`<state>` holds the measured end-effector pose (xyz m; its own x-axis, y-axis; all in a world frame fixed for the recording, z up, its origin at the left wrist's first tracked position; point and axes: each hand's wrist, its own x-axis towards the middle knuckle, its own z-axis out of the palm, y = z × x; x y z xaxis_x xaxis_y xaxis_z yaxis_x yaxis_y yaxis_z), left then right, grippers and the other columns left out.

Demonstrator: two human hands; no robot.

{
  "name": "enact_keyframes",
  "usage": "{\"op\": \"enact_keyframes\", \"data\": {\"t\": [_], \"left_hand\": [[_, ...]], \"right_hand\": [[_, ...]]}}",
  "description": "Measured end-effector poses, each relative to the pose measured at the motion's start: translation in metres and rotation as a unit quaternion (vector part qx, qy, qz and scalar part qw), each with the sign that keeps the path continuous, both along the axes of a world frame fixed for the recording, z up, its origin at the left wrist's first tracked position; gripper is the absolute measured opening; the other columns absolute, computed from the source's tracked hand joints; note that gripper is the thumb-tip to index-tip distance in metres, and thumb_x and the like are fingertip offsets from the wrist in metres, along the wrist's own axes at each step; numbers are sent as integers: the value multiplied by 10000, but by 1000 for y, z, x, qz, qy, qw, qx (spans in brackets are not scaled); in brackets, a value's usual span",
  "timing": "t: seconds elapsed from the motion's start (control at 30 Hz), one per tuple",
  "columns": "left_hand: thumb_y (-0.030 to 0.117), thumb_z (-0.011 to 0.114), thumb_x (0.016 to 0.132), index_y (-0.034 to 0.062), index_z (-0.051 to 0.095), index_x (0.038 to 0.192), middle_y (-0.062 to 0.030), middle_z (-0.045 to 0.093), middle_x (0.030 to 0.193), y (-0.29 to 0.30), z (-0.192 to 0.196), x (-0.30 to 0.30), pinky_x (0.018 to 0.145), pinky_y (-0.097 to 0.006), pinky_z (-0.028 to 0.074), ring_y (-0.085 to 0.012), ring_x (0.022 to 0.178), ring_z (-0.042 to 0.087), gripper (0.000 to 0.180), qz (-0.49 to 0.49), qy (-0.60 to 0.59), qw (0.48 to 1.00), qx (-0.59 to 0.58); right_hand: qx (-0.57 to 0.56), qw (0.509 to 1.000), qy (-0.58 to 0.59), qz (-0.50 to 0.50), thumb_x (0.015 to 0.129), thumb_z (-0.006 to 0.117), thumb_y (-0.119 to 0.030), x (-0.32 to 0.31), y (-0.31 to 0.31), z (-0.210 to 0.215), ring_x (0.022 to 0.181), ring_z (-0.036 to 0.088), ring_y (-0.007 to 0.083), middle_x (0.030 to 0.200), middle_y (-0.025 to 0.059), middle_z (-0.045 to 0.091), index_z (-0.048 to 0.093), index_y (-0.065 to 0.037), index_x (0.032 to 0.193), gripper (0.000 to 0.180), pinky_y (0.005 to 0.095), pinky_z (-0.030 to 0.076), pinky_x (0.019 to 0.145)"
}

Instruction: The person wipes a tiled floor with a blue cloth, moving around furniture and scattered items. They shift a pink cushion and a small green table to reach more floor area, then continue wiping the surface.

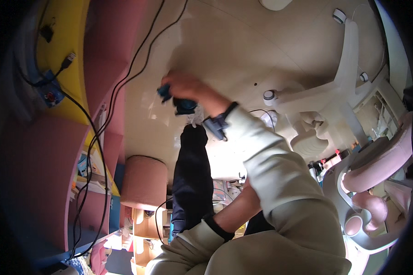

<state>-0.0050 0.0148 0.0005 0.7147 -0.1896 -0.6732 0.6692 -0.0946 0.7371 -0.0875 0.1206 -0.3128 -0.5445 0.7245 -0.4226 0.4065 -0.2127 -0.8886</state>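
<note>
My right hand (184, 87) reaches out over the floor, its fingers closed around a small dark blue object (164, 93) whose kind I cannot make out. Just below that hand is my shoe (195, 118), light grey with laces; a dark blue shape (185, 107) by its toe may be part of it. A black band with a dark block (215, 126) sits on my right wrist. My left forearm (238, 207), with a black wristband (218, 229), passes beneath the right sleeve (280, 169). The right sleeve hides the fingers of my left hand.
On the left stands a pink and yellow shelf (85, 59), with black cables (119, 85) hanging down it. A pink round stool (144, 182) is near my trouser leg (191, 174). To the right are a white wheeled chair base (307, 98) and a pink-padded chair (381, 169).
</note>
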Motion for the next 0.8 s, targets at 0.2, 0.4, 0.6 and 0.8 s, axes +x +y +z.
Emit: {"op": "enact_keyframes", "data": {"t": [0.2, 0.4, 0.6, 0.8], "left_hand": [[283, 580, 923, 57, 635, 1251, -245, 489, 1302, -17, 0, -4, 1001, -620, 379, -435, 1206, 479, 402, 89, 25, 988, 122], [280, 572, 926, 40, 642, 1231, -257, 508, 1301, -33, -4, -1, 1003, -601, 386, -436, 1225, 473, 395, 55, 22, 988, 144], [304, 601, 904, 93, 572, 1356, -225, 505, 1318, -36, -8, 2, 994, -601, 390, -408, 1204, 480, 500, 35, 37, 991, 126], [339, 653, 899, 138, 463, 1449, -209, 513, 1307, -43, -2, 0, 981, -595, 400, -409, 1208, 492, 616, 31, 21, 988, 152]], "right_hand": [[-3, 974, -168, -151, 802, 481, 97, 211, 139, -12, 1240, 548, 360, 1365, 234, 544, 565, -110, 1364, 604, 392, 452, 1055], [-3, 944, -305, -129, 930, 582, -352, 144, -8, -49, 1242, 505, 459, 1391, 248, 476, 448, -164, 1418, 540, 591, 461, 989], [-165, 941, -276, 109, 842, 577, -87, 182, -177, 4, 1151, 621, 338, 1170, 160, 680, 727, -124, 1137, 333, 442, 489, 998], [15, 920, -290, -265, 756, 491, 102, 368, 9, -16, 1168, 614, 363, 1228, 209, 641, 630, -122, 1292, 597, 386, 471, 1047]]}}
